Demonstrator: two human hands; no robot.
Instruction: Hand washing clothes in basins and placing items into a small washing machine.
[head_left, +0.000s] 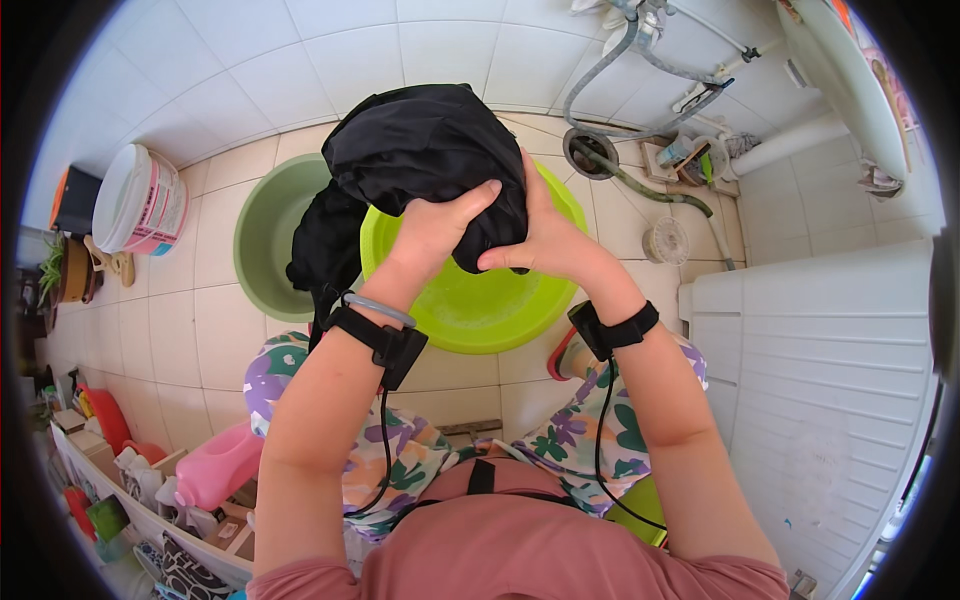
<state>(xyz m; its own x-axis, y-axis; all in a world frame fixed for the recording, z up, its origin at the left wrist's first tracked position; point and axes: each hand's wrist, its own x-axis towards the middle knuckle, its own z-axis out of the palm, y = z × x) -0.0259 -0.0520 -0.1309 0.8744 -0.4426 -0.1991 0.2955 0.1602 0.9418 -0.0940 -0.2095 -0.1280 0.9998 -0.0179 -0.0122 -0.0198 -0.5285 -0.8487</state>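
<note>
Both hands grip a bulky black fabric bag (427, 142) above a lime-green plastic basin (517, 322). My left hand (439, 229) has its thumb on the near side of the cloth; its fingers are hidden in the folds. Around the bag's right side curls my right hand (544, 229), thumb low and pointing left. A darker strap-like part (330, 240) of the bag hangs to the left, over the rim of an olive-green basin (259, 232). Shallow water with some foam (472, 304) shows in the lime basin.
A white bucket (124, 202) stands at left on the tiled floor (225, 247). Right of the basins are a floor drain (591, 154) with a hose (652, 191) and a small round container (666, 241). A white ribbed appliance panel (810, 360) borders the right. A pink jug (217, 465) lies lower left.
</note>
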